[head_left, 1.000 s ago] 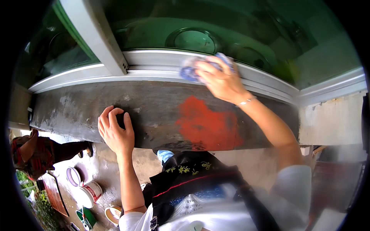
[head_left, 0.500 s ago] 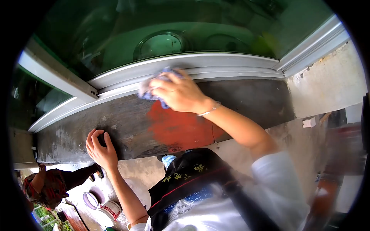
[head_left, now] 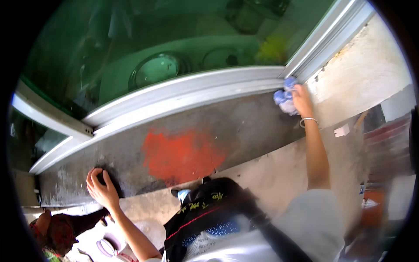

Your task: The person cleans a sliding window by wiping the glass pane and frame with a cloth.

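My right hand point(head_left: 303, 101) grips a crumpled blue-and-white cloth point(head_left: 284, 101) at the right end of the dark window sill point(head_left: 251, 126). The cloth lies in the corner by the metal window frame point(head_left: 196, 89). My left hand point(head_left: 104, 192) rests on the sill's left part, near its front edge. Its fingers are bent, with the thumb apart, and I see nothing held in them. A red patch point(head_left: 181, 153) covers the middle of the sill, between my two hands.
Above the frame is green window glass point(head_left: 218, 43). A pale wall point(head_left: 362, 70) meets the sill at the right. Another person point(head_left: 56, 231) is at lower left, near a white bucket point(head_left: 124, 253). A small pale block point(head_left: 341, 130) lies at right.
My right hand has swept the cloth rightward along the frame, from above the red patch to the right corner. My left hand stays on the sill while the view has shifted.
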The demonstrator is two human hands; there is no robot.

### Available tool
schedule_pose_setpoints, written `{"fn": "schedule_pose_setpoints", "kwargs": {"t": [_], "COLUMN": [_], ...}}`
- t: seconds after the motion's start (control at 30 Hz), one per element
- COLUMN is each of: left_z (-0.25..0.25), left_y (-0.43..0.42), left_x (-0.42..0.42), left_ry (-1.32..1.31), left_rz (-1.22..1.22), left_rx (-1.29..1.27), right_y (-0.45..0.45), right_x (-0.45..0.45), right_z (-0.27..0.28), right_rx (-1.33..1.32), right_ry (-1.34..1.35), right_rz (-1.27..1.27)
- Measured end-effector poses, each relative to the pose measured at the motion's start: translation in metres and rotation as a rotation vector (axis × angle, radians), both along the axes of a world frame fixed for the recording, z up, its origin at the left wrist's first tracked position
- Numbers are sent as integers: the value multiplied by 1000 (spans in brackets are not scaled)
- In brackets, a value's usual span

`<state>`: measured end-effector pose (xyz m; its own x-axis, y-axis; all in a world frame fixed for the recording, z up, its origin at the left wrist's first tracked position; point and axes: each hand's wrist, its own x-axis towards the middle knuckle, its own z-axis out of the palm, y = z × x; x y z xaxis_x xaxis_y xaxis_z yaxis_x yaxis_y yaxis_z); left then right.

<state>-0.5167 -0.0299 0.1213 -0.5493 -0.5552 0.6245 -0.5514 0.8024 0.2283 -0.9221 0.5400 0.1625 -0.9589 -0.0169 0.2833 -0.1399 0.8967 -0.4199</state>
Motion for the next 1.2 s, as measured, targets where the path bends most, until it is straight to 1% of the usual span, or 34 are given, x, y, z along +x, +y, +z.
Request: {"fn": "schedule_pose_setpoints", "kwargs": {"t": [0.03, 0.07, 0.13, 0.17, 0.2, 0.23, 0.27, 0.3, 0.33, 0.37, 0.43, 0.5, 0.57, 0.6, 0.63, 0.7, 0.73, 0.77, 0.8, 0.83, 0.87, 0.9, 0.93, 0.97, 1.0, 1.03, 1.07, 1.1, 1.13, 1.17, 1.2], "left_z": [-2, -2, -4, -6, -5, -5, -5, -5, -4, -4, -4, -5, -5, -4, -4, -4, -3, 4, 11, 12, 20, 28, 26, 25, 29, 24, 20, 17, 15, 14, 12], "left_y": [-1, 0, -3, -5, -4, -4, -4, -3, -2, -2, -2, -2, -1, -1, -1, 1, 1, 5, 10, 13, 18, 22, 23, 24, 27, 19, 19, 19, 18, 21, 21], "left_x": [0, 0, -1, 0, -1, -1, -1, 0, -1, -1, -1, -1, -2, -2, -3, -4, -5, -8, -9, -11, -14, -17, -10, -9, -7, -2, -1, 1, 2, 4, 6], "left_ry": [5, 11, 18, 13, 10, 17, 15, 11, 13, 13, 9, 13, 23, 20, 22, 28, 34, 49, 64, 93, 125, 134, 168, 148, 168, 263, 318, 347, 395, 427, 447], "left_rz": [-1, 2, 0, -8, 4, -1, 5, 13, 21, 23, 33, 36, 48, 53, 58, 63, 68, 47, 38, 17, 38, 49, 107, 148, 171, 129, 139, 140, 150, 120, 99], "left_rx": [2, 6, 9, 8, 17, 12, 13, 17, 27, 28, 31, 34, 40, 44, 48, 44, 33, 49, 102, 41, 47, 68, 82, 138, 178, 156, 127, 150, 113, 149, 170], "right_y": [-13, -14, -19, -35, -47, -51, -53, -38, -38, -44, -64, -69, -81, -80, -79, -61, -51, -46, -35, -30, -34, -43, -67, -75, -94, -130, -161, -192, -218, -246, -276], "right_x": [8, 3, -11, -3, -5, -7, -8, -35, -46, -54, -70, -101, -80, -72, -58, -33, -27, -21, -14, -17, -17, -17, -7, -12, -21, -19, -12, -10, 19, 19, 21], "right_z": [23, 43, 84, 135, 184, 229, 271, 307, 337, 336, 317, 271, 201, 162, 124, 52, 21, 5, 1, 2, -1, -8, -1, -7, -13, -16, -9, -4, 14, 9, 4], "right_rx": [-270, -274, -362, -276, -368, -300, -142, 57, 214, 214, 273, 225, 190, 250, 262, 292, 254, 242, 176, 233, 245, 96, 89, 328, 293, 326, 241, 176, 353, 325, 284], "right_ry": [-208, -175, 238, 436, 589, 828, 1035, 1372, 1445, 1445, 1080, 1507, 1412, 1370, 1276, 990, 784, 693, 603, 638, 596, 590, 478, 659, 702, 845, 976, 1052, 1000, 1013, 960], "right_rz": [25, 19, 185, 86, 48, 54, 33, 174, 191, 193, -138, -16, 40, 9, 51, 201, 264, 329, 321, 351, 301, 355, 354, 462, 623, 685, 832, 948, 861, 919, 1072]}}
